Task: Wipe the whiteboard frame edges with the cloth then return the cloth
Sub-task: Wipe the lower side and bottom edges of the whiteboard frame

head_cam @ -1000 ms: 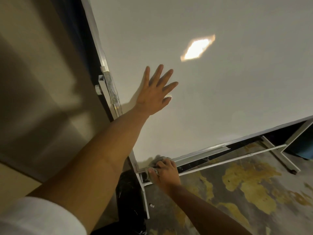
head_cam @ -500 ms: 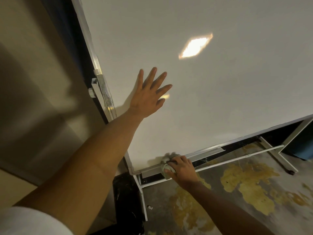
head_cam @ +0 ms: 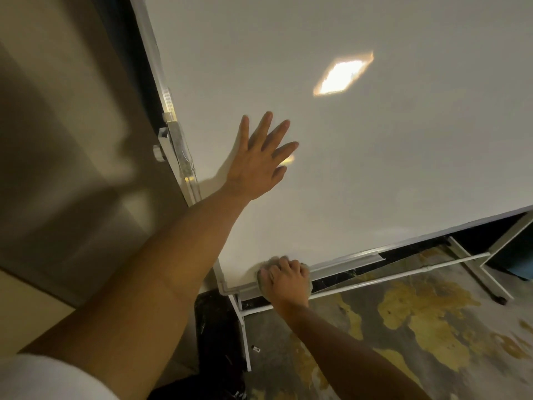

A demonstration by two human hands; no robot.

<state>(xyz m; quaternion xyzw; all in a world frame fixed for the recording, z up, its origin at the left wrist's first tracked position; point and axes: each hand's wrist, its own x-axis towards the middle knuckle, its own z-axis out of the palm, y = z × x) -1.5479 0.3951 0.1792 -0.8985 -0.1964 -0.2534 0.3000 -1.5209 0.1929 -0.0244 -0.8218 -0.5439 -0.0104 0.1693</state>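
My left hand [head_cam: 259, 160] is flat on the board [head_cam: 375, 154], with all its fingers spread wide. It holds nothing. I think I keep it there so the board does not wobble or roll while I rub, because the board stands on a thin white stand [head_cam: 375, 281].

My right hand [head_cam: 288, 280] is low down, at the bottom edge of the frame [head_cam: 432, 239], near the left corner. Its fingers are curled tight around the cloth [head_cam: 264, 272]. The cloth is a soft grey lump, and most of it hides under my hand. Just a bit pokes out by my knuckles. I press it onto the frame, so the dirt comes off on it.

There is a long tray [head_cam: 352, 262] under the bottom edge, just to the right of my hand. I see no pens or anything else in the part that shows. Some of it is dark, so I cannot be sure.

I think the job is still going. The long bottom edge runs far off to the right, so I would slide the cloth that way next. I cannot see where the cloth goes back to.

The floor [head_cam: 418, 327] has big yellow patches on it.
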